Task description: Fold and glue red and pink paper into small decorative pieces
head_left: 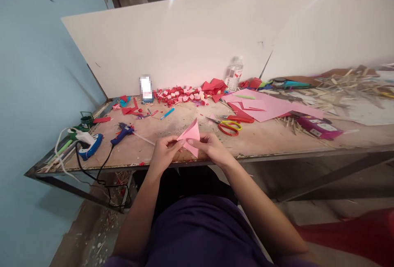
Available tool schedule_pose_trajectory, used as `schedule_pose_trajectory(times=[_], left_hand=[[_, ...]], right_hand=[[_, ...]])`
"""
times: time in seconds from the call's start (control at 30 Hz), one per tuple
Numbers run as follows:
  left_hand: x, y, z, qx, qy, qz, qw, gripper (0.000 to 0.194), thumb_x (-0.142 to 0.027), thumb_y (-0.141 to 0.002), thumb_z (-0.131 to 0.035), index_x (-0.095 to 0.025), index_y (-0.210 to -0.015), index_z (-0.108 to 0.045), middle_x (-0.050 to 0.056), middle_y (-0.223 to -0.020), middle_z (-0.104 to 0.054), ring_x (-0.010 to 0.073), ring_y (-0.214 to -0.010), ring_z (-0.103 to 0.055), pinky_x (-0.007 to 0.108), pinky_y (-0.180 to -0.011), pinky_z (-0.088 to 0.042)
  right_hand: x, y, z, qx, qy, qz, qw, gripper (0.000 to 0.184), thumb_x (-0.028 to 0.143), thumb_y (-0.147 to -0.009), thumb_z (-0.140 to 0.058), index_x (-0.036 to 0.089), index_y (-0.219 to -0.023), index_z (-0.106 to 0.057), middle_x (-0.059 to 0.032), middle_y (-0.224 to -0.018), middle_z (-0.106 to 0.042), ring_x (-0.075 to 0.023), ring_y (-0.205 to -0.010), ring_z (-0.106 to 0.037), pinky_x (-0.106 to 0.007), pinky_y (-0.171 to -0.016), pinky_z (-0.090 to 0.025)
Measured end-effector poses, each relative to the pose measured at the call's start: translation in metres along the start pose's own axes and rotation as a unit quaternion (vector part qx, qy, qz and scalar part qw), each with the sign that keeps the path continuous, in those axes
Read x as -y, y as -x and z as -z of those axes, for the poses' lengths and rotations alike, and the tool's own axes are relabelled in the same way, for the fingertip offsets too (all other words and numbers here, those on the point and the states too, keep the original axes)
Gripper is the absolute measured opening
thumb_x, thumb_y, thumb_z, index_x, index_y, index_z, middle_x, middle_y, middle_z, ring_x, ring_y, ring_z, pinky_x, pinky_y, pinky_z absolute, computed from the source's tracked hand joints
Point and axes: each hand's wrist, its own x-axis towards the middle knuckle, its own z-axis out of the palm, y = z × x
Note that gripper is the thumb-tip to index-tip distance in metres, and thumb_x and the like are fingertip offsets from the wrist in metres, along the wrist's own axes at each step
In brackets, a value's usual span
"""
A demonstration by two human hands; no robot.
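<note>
A folded piece of pink paper is held up between my two hands, just above the table's front edge. My left hand pinches its left side between thumb and fingers. On the other side, my right hand grips it with the thumb lying across the front. One corner of the paper points up and another points down. Beyond my right hand lie scissors with yellow and red handles, beside a red-handled cutter. A blue hot glue gun rests to the left of my left hand.
Small red and pink folded paper pieces are heaped at the back near a plastic bottle. Pink sheets and a purple packet lie right. A blue power strip with cables sits at the left edge. Wooden sticks are piled far right.
</note>
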Motion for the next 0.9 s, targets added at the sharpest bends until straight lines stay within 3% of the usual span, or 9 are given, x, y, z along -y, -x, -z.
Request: schedule_pose_trajectory(times=[0.2,0.6,0.9], left_hand=[[0.0056,0.001,0.0019,0.025,-0.015,-0.001,1.0,0.029,-0.044,-0.088,-0.073,-0.015,-0.085,-0.077,0.003,-0.074,-0.073,0.0175,-0.071,-0.068,0.027,-0.072,-0.052],[0.0062,0.0013,0.0023,0.057,0.002,0.01,0.998,0.03,-0.044,-0.089,-0.072,-0.016,-0.077,-0.074,0.004,-0.072,-0.074,0.0167,-0.067,-0.069,0.027,-0.071,-0.056],[0.0015,0.0022,0.0025,0.064,-0.002,0.003,0.998,0.033,-0.046,-0.09,-0.07,-0.016,-0.074,-0.073,0.005,-0.073,-0.074,0.018,-0.07,-0.07,0.029,-0.073,-0.057]], right_hand=[[0.0007,0.0028,-0.0015,-0.031,-0.006,0.003,0.999,0.031,0.044,-0.077,-0.086,0.014,-0.082,-0.082,-0.0063,-0.081,-0.078,-0.0205,-0.072,-0.066,-0.031,-0.072,-0.048],[0.0009,0.0042,-0.0005,-0.038,0.029,0.023,0.999,0.035,0.046,-0.078,-0.085,0.012,-0.084,-0.083,-0.0079,-0.082,-0.078,-0.0208,-0.07,-0.064,-0.032,-0.069,-0.045],[-0.0039,0.0017,0.0018,-0.043,0.042,0.037,0.997,0.033,0.045,-0.077,-0.087,0.012,-0.083,-0.082,-0.0039,-0.075,-0.073,-0.0183,-0.067,-0.06,-0.03,-0.067,-0.042]])
